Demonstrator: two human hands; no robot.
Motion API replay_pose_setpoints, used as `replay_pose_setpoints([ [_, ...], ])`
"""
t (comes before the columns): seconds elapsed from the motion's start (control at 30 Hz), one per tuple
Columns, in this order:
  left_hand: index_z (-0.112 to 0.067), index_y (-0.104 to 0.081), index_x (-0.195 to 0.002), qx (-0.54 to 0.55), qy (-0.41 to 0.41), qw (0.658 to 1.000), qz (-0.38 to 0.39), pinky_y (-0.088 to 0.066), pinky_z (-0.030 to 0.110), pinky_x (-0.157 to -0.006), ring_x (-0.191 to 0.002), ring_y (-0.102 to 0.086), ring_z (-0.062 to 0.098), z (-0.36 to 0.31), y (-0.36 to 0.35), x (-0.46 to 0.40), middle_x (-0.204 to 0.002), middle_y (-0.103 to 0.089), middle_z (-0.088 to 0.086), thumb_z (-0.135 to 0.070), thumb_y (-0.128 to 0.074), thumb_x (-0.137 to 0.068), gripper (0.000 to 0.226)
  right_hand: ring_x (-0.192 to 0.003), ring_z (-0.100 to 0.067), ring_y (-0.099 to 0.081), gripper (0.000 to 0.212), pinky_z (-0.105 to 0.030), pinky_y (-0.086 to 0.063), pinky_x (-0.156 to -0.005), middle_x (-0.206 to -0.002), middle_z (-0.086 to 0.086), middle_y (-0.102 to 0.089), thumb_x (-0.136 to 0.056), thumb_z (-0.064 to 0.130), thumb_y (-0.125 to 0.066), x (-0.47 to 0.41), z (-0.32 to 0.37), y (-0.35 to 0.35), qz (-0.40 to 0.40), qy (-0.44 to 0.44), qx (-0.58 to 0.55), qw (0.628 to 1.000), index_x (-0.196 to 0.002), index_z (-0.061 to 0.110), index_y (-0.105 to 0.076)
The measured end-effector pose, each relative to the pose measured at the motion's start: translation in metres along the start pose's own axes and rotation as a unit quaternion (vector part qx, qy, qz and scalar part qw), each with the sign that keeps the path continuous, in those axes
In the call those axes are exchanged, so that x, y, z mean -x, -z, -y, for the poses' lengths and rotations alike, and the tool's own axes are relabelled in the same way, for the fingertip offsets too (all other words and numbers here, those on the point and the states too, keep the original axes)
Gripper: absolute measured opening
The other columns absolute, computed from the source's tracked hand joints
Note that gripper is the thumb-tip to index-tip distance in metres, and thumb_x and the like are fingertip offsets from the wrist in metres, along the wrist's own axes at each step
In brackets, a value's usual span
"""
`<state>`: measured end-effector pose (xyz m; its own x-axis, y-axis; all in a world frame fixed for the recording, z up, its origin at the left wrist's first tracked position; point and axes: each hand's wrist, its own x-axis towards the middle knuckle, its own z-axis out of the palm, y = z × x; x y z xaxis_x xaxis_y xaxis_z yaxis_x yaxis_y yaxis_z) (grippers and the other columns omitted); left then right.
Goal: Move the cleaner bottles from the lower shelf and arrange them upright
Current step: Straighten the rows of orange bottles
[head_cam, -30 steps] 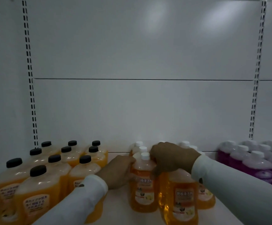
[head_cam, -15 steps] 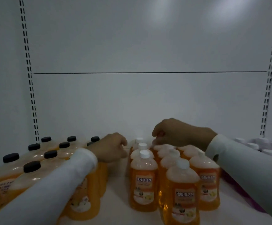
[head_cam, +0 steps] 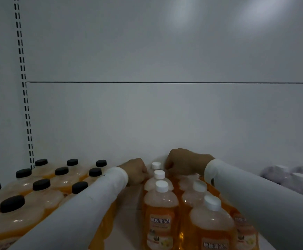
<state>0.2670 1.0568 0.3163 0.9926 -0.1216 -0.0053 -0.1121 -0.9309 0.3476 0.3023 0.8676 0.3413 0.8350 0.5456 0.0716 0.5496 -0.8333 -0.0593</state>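
both hands are at the back of the shelf (head_cam: 129, 210), reaching over a group of orange cleaner bottles with white caps (head_cam: 160, 212) that stand upright in rows in the middle. left hand (head_cam: 135, 171) is at the left rear of that group, fingers curled, knuckles up against the rearmost bottles; cannot tell if it actually grips one or just touches. right hand (head_cam: 185, 165) is curled over the back of the right-hand row, fingertips near the rearmost white cap (head_cam: 156, 165); whatever it holds, if anything, is hidden under the hand, so cannot tell. both sleeves are white, left sleeve (head_cam: 85, 210) crossing in front of the black-capped bottles, right sleeve (head_cam: 266, 201) coming in from the lower right.

the front white-capped bottle shows an orange label with chinese text (head_cam: 160, 221), another labelled bottle (head_cam: 213, 224) just beside it on the right, touching or nearly so.

to the left, a separate block of orange bottles with black caps (head_cam: 40, 184), upright, in rows running to the back panel. far right, blurred purple bottles with white caps (head_cam: 295, 177), well apart from the hands. behind everything a white back panel (head_cam: 165, 114) with a horizontal seam, and slotted uprights (head_cam: 25, 98) on the left and right edge. lighting is dim.
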Motion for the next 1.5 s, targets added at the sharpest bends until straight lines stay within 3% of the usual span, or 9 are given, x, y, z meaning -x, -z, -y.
replay_pose_setpoints([
  [0.23,-0.009,-0.067,-0.084,0.006,-0.027,1.000,-0.011,-0.041,0.025,-0.072,-0.081,-0.056,0.018,-0.002,-0.004,0.000,-0.082,-0.062,0.004,-0.022,-0.051,-0.096,0.024,-0.067,-0.009,-0.056,0.019,-0.026,-0.046,-0.067,-0.062,0.013,-0.058,-0.085,0.029,-0.066,-0.001,-0.002,-0.001,0.005,0.027,0.001,1.000,-0.066,0.028,-0.066],
  [0.37,-0.003,-0.070,-0.094,0.020,-0.027,0.999,-0.014,-0.046,0.028,-0.078,-0.093,-0.063,0.025,0.001,-0.006,0.001,-0.100,-0.069,0.012,-0.023,-0.051,-0.097,0.028,-0.076,-0.017,-0.064,0.016,-0.034,-0.054,-0.075,-0.075,0.003,-0.069,-0.086,0.029,-0.065,-0.002,-0.004,-0.003,0.001,0.029,0.002,1.000,-0.084,0.016,-0.075],
  [0.5,-0.005,-0.069,-0.092,0.028,-0.023,0.999,-0.023,-0.042,0.026,-0.074,-0.087,-0.060,0.023,0.003,-0.009,0.002,-0.088,-0.063,0.007,-0.025,-0.051,-0.097,0.028,-0.079,-0.018,-0.066,0.016,-0.035,-0.055,-0.076,-0.082,0.001,-0.072,-0.087,0.029,-0.063,-0.002,-0.004,-0.004,0.004,0.029,0.006,1.000,-0.088,0.018,-0.075],
  [0.67,-0.012,-0.062,-0.082,0.028,-0.034,0.993,-0.107,-0.051,0.031,-0.082,-0.094,-0.065,0.024,0.001,0.000,0.022,-0.096,-0.067,0.008,-0.018,-0.052,-0.094,0.016,-0.075,-0.018,-0.061,0.020,-0.036,-0.052,-0.076,-0.082,-0.002,-0.069,-0.089,0.030,-0.058,0.006,0.002,0.006,-0.023,0.026,0.035,0.999,-0.084,0.015,-0.071],
  [0.83,-0.010,-0.071,-0.108,0.017,-0.113,0.981,-0.158,-0.048,0.027,-0.086,-0.098,-0.062,0.017,-0.004,0.033,0.077,-0.107,-0.068,0.002,-0.020,-0.056,-0.095,0.022,-0.096,-0.013,-0.063,0.027,-0.029,-0.051,-0.089,-0.110,0.004,-0.068,-0.095,0.031,-0.056,0.038,0.035,0.028,-0.110,0.043,0.015,0.993,-0.110,0.014,-0.070],
  [0.97,-0.013,-0.072,-0.100,0.000,-0.141,0.980,-0.143,-0.053,0.023,-0.074,-0.082,-0.066,0.012,0.017,0.071,0.125,-0.092,-0.071,-0.002,-0.020,-0.058,-0.093,0.017,-0.092,-0.008,-0.064,0.030,-0.028,-0.053,-0.087,-0.107,0.006,-0.070,-0.092,0.040,-0.059,0.062,0.090,0.038,-0.145,0.069,-0.010,0.987,-0.109,0.017,-0.070],
  [1.1,-0.019,-0.073,-0.093,-0.030,-0.137,0.984,-0.110,-0.053,0.027,-0.082,-0.083,-0.064,0.006,0.067,0.099,0.156,-0.085,-0.069,-0.011,-0.023,-0.061,-0.091,0.013,-0.096,-0.006,-0.061,0.044,-0.019,-0.049,-0.084,-0.115,0.006,-0.066,-0.090,0.047,-0.060,0.074,0.153,0.025,-0.096,0.063,-0.024,0.993,-0.122,0.018,-0.063],
  [1.3,-0.015,-0.075,-0.093,-0.087,-0.130,0.987,-0.048,-0.050,0.021,-0.068,-0.072,-0.061,0.007,0.117,0.094,0.173,-0.080,-0.066,-0.009,-0.030,-0.071,-0.084,0.018,-0.104,-0.015,-0.061,0.073,-0.031,-0.051,-0.093,-0.121,0.002,-0.063,-0.076,0.057,-0.072,0.065,0.209,-0.019,-0.030,-0.021,-0.041,0.998,-0.135,0.019,-0.052],
  [1.5,-0.011,-0.072,-0.088,-0.210,-0.135,0.967,-0.045,-0.045,0.027,-0.063,-0.080,-0.064,0.023,0.120,0.076,0.170,-0.088,-0.068,0.006,-0.043,-0.069,-0.081,0.033,-0.104,-0.017,-0.061,0.055,-0.033,-0.051,-0.095,-0.117,0.001,-0.065,-0.075,0.043,-0.078,0.056,0.222,-0.050,-0.053,-0.081,-0.047,0.994,-0.121,0.022,-0.058],
])
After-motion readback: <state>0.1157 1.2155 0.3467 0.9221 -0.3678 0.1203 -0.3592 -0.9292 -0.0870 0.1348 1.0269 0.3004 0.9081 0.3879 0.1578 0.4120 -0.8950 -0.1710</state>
